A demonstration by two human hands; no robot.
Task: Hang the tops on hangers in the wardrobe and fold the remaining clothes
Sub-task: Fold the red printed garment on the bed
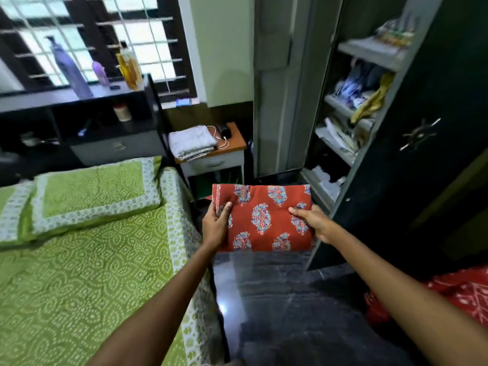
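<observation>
**Folded cloth carried flat toward the wardrobe**

The red cloth (264,217) is folded into a neat rectangle and held out in the air between the bed (87,260) on the left and the open wardrobe (351,143) on the right, above the dark floor (277,299). The left hand (215,227) grasps its left edge, fingers curled over the top; the right hand (313,223) grasps the right edge, thumb lying on the print. Holding both short sides likely keeps the folds from slipping apart. It is kept level, probably so it can slide onto a shelf (343,151) as one stack. The shelves already hold clothes, so a free spot must be picked. More red fabric (454,294) lies near right, possibly waiting.
</observation>
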